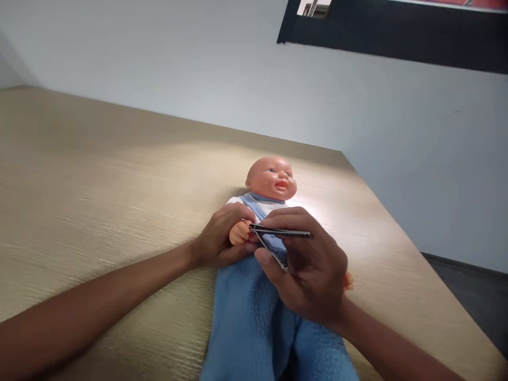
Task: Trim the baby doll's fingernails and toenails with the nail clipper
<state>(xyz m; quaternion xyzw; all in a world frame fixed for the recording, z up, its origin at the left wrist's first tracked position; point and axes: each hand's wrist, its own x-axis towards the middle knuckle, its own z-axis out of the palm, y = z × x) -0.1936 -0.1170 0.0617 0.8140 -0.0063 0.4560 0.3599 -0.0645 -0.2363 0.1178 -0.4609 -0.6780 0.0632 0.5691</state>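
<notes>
A baby doll (271, 179) in blue fleece overalls lies on its back on a wooden table (99, 174), head towards the wall. My left hand (222, 238) is wrapped round the doll's small hand (239, 233). My right hand (309, 264) pinches a metal nail clipper (278, 233), its lever spread apart from the body. The clipper's jaws sit at the doll's fingers. My right hand hides most of the doll's chest and its other arm.
The table's right edge (397, 222) runs diagonally, with dark floor (472, 296) below it. A pale wall stands behind the table, and a dark frame (397, 32) hangs at the top right.
</notes>
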